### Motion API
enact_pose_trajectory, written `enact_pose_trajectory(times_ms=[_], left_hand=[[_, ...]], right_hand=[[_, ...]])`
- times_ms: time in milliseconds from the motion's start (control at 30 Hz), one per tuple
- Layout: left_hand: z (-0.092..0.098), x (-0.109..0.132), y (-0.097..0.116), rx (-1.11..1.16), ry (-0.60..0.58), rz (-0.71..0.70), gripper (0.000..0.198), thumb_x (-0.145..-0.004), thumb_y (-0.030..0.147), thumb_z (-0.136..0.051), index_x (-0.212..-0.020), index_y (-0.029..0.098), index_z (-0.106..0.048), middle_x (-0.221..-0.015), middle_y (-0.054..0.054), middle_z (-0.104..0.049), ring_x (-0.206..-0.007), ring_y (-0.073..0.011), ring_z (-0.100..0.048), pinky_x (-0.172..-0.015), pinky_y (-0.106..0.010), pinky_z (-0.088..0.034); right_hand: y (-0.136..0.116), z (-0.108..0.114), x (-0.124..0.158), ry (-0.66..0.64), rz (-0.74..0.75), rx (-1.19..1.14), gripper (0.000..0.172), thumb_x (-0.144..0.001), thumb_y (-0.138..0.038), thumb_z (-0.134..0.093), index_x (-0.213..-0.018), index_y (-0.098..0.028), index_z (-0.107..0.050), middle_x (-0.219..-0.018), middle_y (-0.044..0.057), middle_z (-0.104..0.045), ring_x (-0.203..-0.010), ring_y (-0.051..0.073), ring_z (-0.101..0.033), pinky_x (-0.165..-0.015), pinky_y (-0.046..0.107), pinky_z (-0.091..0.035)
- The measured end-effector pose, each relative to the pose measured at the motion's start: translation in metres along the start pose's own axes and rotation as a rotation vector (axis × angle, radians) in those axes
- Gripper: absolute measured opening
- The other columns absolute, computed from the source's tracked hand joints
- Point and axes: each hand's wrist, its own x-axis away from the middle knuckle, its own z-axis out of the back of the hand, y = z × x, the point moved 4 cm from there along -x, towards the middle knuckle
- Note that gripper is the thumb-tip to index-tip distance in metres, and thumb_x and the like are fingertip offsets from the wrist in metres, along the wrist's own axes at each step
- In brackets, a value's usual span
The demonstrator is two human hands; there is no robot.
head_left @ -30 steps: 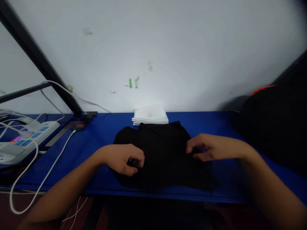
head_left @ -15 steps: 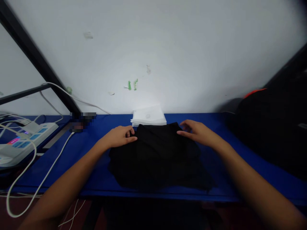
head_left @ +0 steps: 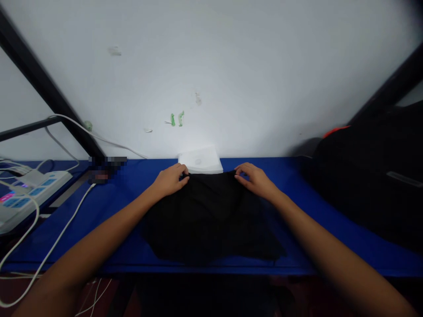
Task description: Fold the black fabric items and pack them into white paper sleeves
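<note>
Two hands at the far edge of one black cloth

The black cloth point(head_left: 211, 215) lies on the blue bench point(head_left: 287, 169), its near side just short of the bench's front edge and its far side by a flat white item point(head_left: 200, 159) near the back edge. The left hand point(head_left: 169, 180) is at the cloth's far left corner, the right hand point(head_left: 256, 179) at its far right one. Each grip looks like a pinch of thumb and fingertips on the fabric, the far edge running nearly straight between them.

The step in hand seems to be taking hold of that edge and squaring it. From here the next move calls for both corners to be held evenly, with light tension, so the layers do not slide apart or drag on the white item.

Much is hard to read. Black on black swallows the folds, so how many layers there are, and what kind of garment this might be, I cannot tell. The fingertips' far sides are hidden, so how firmly they pinch is unclear. The cloth covers the near part of the white item. A pixelated patch point(head_left: 99, 176) masks something near the bench's back left corner. Over the bench's right end, a dark bulky object point(head_left: 370, 176) runs out of view.
</note>
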Motion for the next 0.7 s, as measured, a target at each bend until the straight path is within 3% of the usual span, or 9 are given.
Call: enact_pose_trajectory(times_ms=[100,233,333,433,567,633,700], left_hand=[[0.009,0.006,0.003,0.117,0.059,-0.034,0.011,-0.086,0.027,-0.054,-0.094,0.020,-0.058,-0.090,-0.003,-0.064,-0.078,-0.0180,-0.060,-0.066,-0.029,-0.044],[0.019,0.015,0.011,0.320,0.107,-0.121,0.011,-0.085,0.025,-0.055,-0.094,0.021,-0.058,-0.089,-0.001,-0.065,-0.074,-0.0144,-0.060,-0.069,-0.028,-0.047],[0.026,0.024,0.018,0.388,0.149,-0.174,0.012,-0.085,0.025,-0.056,-0.096,0.021,-0.059,-0.092,-0.002,-0.065,-0.081,-0.0151,-0.061,-0.076,-0.030,-0.049],[0.031,0.040,0.031,0.379,0.129,-0.247,0.013,-0.087,0.024,-0.056,-0.098,0.021,-0.060,-0.095,-0.003,-0.065,-0.088,-0.0164,-0.060,-0.081,-0.032,-0.048],[0.030,0.070,0.058,0.284,-0.138,-0.450,0.015,-0.091,0.024,-0.056,-0.105,0.022,-0.062,-0.098,-0.003,-0.066,-0.094,-0.0189,-0.060,-0.087,-0.035,-0.046],[0.028,0.081,0.064,0.279,-0.255,-0.513,0.015,-0.093,0.026,-0.055,-0.106,0.022,-0.062,-0.099,-0.003,-0.068,-0.096,-0.0186,-0.061,-0.091,-0.035,-0.045],[0.028,0.083,0.054,0.295,-0.205,-0.459,0.016,-0.096,0.029,-0.050,-0.106,0.023,-0.062,-0.100,-0.003,-0.069,-0.096,-0.0178,-0.062,-0.092,-0.034,-0.046]], right_hand=[[0.003,0.002,0.001,0.032,-0.057,-0.107,0.014,-0.081,-0.035,-0.056,-0.079,-0.022,-0.051,-0.102,0.009,-0.065,-0.095,0.025,-0.061,-0.082,0.041,-0.048],[0.013,0.004,0.001,0.046,-0.121,-0.196,0.022,-0.077,-0.038,-0.061,-0.074,-0.023,-0.045,-0.080,0.002,-0.060,-0.075,0.019,-0.058,-0.070,0.035,-0.047],[0.014,0.014,0.002,0.055,-0.157,-0.375,0.032,-0.071,-0.039,-0.070,-0.090,-0.025,-0.050,-0.078,-0.002,-0.055,-0.070,0.016,-0.054,-0.067,0.032,-0.046],[0.002,0.026,0.006,-0.159,-0.155,-0.467,0.040,-0.070,-0.038,-0.074,-0.104,-0.026,-0.056,-0.088,-0.001,-0.060,-0.078,0.017,-0.057,-0.073,0.033,-0.047],[-0.018,0.037,0.021,-0.599,-0.144,-0.343,0.025,-0.078,-0.044,-0.070,-0.089,-0.022,-0.070,-0.090,0.002,-0.067,-0.087,0.020,-0.061,-0.082,0.036,-0.046],[-0.024,0.040,0.025,-0.648,-0.169,-0.305,0.027,-0.081,-0.048,-0.066,-0.085,-0.021,-0.071,-0.086,0.002,-0.068,-0.084,0.021,-0.062,-0.080,0.036,-0.045],[-0.027,0.039,0.025,-0.634,-0.209,-0.256,0.032,-0.082,-0.052,-0.064,-0.079,-0.021,-0.071,-0.080,0.001,-0.067,-0.079,0.020,-0.061,-0.076,0.035,-0.044]])
